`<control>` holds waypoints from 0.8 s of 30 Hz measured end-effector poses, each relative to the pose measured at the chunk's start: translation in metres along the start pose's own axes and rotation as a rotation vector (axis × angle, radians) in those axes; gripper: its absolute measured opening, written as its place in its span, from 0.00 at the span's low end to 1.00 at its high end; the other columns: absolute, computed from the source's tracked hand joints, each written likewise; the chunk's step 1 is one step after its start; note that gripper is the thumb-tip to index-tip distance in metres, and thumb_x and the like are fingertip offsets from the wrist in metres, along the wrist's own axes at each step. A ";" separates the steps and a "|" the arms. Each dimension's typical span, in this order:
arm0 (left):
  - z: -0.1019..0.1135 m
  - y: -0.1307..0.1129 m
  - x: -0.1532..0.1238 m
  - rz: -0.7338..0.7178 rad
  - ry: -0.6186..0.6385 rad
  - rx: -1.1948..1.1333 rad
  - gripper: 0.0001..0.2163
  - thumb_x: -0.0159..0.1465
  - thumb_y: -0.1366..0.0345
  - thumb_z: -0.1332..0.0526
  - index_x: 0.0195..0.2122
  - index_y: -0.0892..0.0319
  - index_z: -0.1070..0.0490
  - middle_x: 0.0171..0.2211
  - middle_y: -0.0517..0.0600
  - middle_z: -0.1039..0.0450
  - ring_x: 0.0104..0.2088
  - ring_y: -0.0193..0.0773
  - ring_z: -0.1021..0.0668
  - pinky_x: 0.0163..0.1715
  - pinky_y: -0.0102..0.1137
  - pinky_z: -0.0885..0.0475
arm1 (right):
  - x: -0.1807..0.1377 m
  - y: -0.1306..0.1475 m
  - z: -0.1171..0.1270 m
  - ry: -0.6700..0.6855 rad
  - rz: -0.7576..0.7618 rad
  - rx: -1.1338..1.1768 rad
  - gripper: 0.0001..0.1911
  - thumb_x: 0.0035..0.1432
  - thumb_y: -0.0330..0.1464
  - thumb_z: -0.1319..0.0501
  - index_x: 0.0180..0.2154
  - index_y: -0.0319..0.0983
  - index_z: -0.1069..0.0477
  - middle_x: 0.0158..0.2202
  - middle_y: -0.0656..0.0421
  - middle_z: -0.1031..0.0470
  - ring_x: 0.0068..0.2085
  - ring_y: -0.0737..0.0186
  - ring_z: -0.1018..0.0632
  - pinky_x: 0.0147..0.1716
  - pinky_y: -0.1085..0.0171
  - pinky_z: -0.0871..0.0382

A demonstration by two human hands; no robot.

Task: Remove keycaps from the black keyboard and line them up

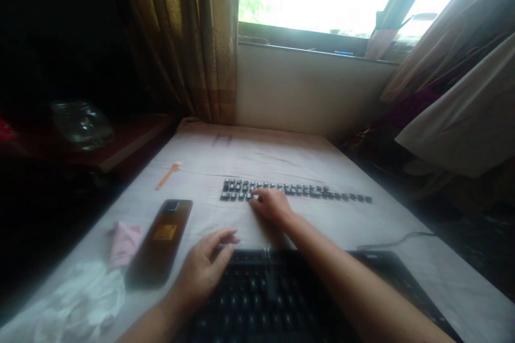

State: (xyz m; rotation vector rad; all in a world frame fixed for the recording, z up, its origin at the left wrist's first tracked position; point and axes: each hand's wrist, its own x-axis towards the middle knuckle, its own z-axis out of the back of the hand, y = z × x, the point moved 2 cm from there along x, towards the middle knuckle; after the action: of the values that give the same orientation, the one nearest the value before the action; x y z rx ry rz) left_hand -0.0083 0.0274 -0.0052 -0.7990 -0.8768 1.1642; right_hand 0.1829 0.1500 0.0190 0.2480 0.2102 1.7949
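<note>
Several black keycaps (pixel 309 191) stand in rows on the pale cloth-covered surface (pixel 261 150). My right hand (pixel 274 204) reaches over to these rows, its thumb and fingertips closed around one keycap (pixel 249 196) in the front row. A black keyboard (pixel 249 295) lies close to me, partly covered by my right forearm. Above its upper left edge hovers my left hand (pixel 209 260), with fingers curved and apart and nothing visible between them.
Left of the keyboard lies a brown phone (pixel 167 241), camera side up. Beside it are a pink cloth (pixel 124 244) and a crumpled whitish thing (pixel 80 300). An orange strip-like tool (pixel 167 177) lies farther back. A cable (pixel 394 238) runs rightward. A glass jar (pixel 82 124) stands left.
</note>
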 end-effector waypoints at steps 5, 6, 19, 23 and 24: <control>0.000 0.001 -0.001 -0.002 0.008 -0.004 0.14 0.64 0.61 0.44 0.50 0.54 0.30 0.43 0.50 0.20 0.47 0.44 0.22 0.53 0.45 0.30 | 0.001 -0.001 -0.001 0.003 0.018 -0.001 0.16 0.58 0.38 0.41 0.48 0.45 0.24 0.39 0.58 0.18 0.43 0.55 0.19 0.43 0.62 0.29; 0.000 0.000 0.000 -0.002 0.005 -0.006 0.14 0.64 0.62 0.44 0.50 0.54 0.30 0.43 0.50 0.20 0.47 0.44 0.22 0.53 0.45 0.30 | 0.001 -0.002 -0.002 0.004 0.021 -0.002 0.16 0.58 0.38 0.41 0.48 0.45 0.24 0.39 0.58 0.18 0.43 0.55 0.19 0.43 0.62 0.29; 0.000 -0.002 0.001 -0.022 -0.020 -0.013 0.14 0.63 0.63 0.43 0.49 0.53 0.29 0.42 0.50 0.20 0.45 0.43 0.20 0.50 0.42 0.28 | 0.000 -0.001 -0.002 -0.002 0.033 -0.010 0.16 0.59 0.37 0.41 0.48 0.47 0.24 0.39 0.59 0.18 0.43 0.56 0.20 0.44 0.63 0.30; 0.001 -0.004 0.001 -0.016 -0.025 -0.018 0.14 0.62 0.63 0.43 0.48 0.54 0.28 0.41 0.51 0.19 0.46 0.44 0.20 0.50 0.43 0.28 | -0.001 -0.001 -0.001 -0.006 0.039 -0.003 0.16 0.59 0.37 0.41 0.48 0.46 0.24 0.39 0.58 0.18 0.43 0.56 0.20 0.44 0.63 0.29; 0.001 -0.004 0.001 -0.013 -0.024 -0.016 0.14 0.62 0.63 0.43 0.48 0.54 0.28 0.41 0.51 0.19 0.46 0.44 0.20 0.51 0.43 0.28 | -0.001 -0.001 -0.001 -0.008 0.040 -0.001 0.16 0.59 0.37 0.41 0.48 0.46 0.24 0.39 0.58 0.18 0.43 0.56 0.20 0.43 0.63 0.29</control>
State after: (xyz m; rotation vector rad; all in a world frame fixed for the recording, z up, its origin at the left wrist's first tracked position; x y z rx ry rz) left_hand -0.0075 0.0273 -0.0011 -0.7931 -0.9113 1.1591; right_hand 0.1837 0.1490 0.0177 0.2600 0.1997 1.8335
